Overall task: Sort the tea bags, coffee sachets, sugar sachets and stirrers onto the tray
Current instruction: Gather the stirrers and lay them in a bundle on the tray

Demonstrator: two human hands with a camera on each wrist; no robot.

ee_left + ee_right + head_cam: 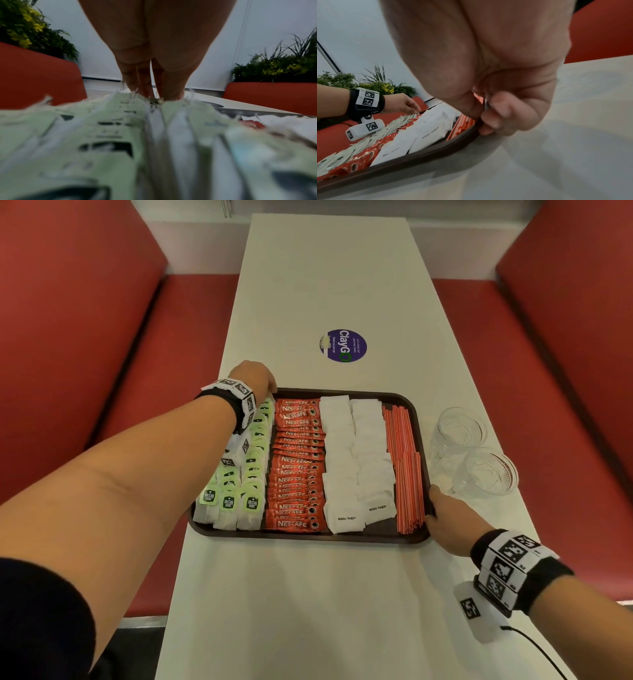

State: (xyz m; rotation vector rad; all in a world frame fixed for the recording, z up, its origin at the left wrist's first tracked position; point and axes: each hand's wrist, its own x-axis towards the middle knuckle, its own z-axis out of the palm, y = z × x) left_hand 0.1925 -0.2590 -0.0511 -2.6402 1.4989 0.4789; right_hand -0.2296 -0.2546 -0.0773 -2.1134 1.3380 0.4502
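Tray (346, 537) braced at its rim by my curled right hand (445, 522); my left hand (255, 378), fingertips lightly pinching, should nudge the far tea bags (255, 453) flush, gently.

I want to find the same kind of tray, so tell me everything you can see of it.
The tray is dark brown, rectangular with rounded corners and a low raised rim, and looks like plastic. It lies flat on the white table, filled in columns: tea bags, coffee sachets, sugar sachets, stirrers. The right hand grips the rim at its near right corner, thumb on top and fingers curled under. The left hand reaches over its far left corner, onto the tea bags.
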